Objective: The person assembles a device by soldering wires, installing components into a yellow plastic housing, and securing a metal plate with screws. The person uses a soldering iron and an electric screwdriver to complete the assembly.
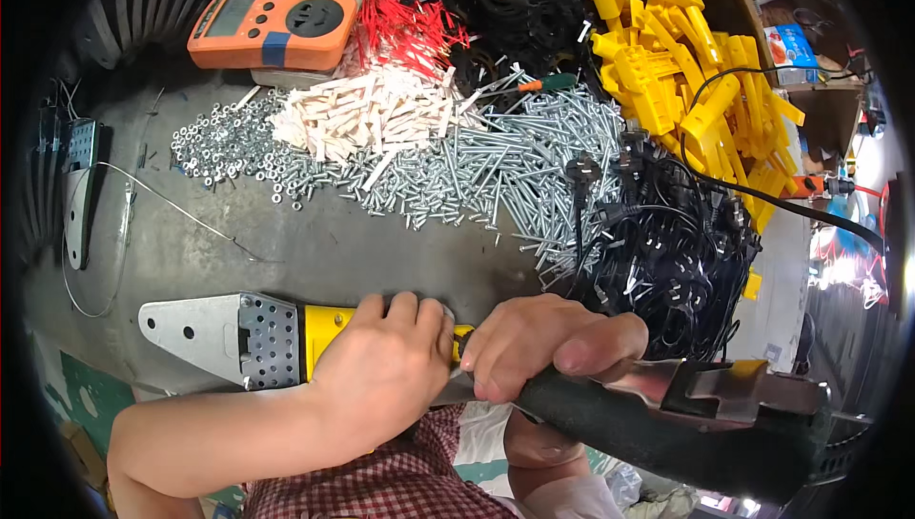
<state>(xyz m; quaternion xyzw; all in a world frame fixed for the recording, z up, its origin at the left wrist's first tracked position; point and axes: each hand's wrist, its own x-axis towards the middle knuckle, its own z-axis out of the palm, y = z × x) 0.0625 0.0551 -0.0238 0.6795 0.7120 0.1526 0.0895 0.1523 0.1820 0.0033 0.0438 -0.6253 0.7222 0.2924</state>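
Bracket (pixel 205 322) extends crosswise, leftward from my left hand (pixel 381 357), clasping yellow casing (pixel 322 328); what my right hand (pixel 534 340) grips, I cannot tell.

Not legible: dark characters, too small to read, on the orange, rectangular plastic multimeter with grey display (pixel 276 25); print, likewise unreadable, on the blue, white and red package (pixel 793 50).
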